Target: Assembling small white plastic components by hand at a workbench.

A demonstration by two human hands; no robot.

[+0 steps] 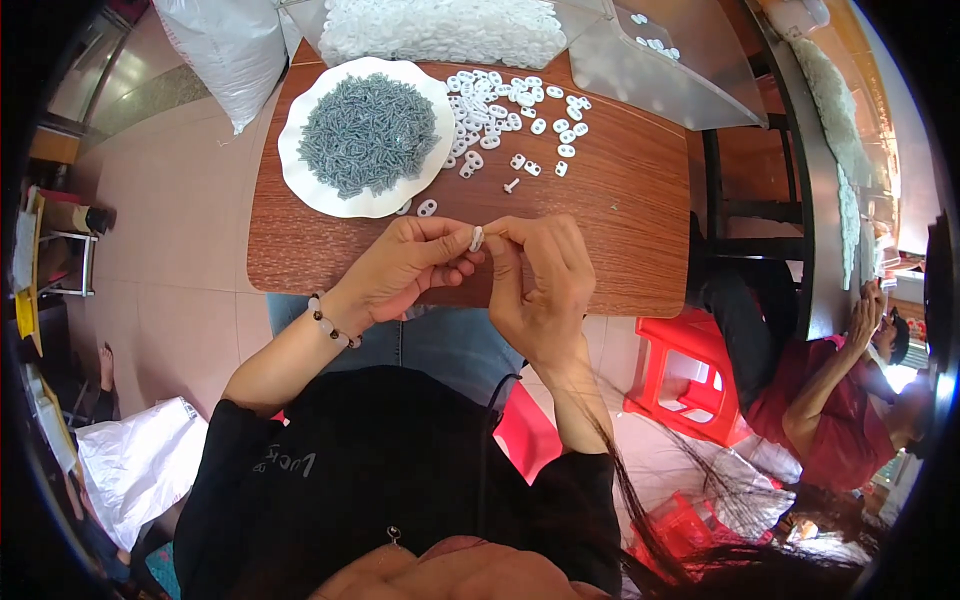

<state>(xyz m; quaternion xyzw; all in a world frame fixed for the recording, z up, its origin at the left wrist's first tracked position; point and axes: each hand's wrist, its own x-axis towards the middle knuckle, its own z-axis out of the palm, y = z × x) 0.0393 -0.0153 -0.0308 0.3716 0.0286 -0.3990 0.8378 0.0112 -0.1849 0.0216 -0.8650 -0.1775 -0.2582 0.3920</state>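
Over the near edge of the table, my left hand (415,262) pinches a small white oval plastic piece (477,239) between thumb and fingertips. My right hand (545,275) meets it from the right, its thumb and index finger pressed together; what they hold, if anything, is hidden. Beyond my hands stands a white scalloped plate (292,152) heaped with small grey-blue screw-like pieces (365,135). To its right, several white oval two-hole pieces (480,115) lie scattered. One such piece (427,208) lies just beyond my left hand, and a small pale screw-like piece (512,186) lies farther right.
The brown wooden table (630,230) has a bin of white pieces (440,35) at its far edge, beside a translucent panel (660,80). A white sack (225,60) stands far left. At right are a red stool (685,385) and a seated person in red (820,410).
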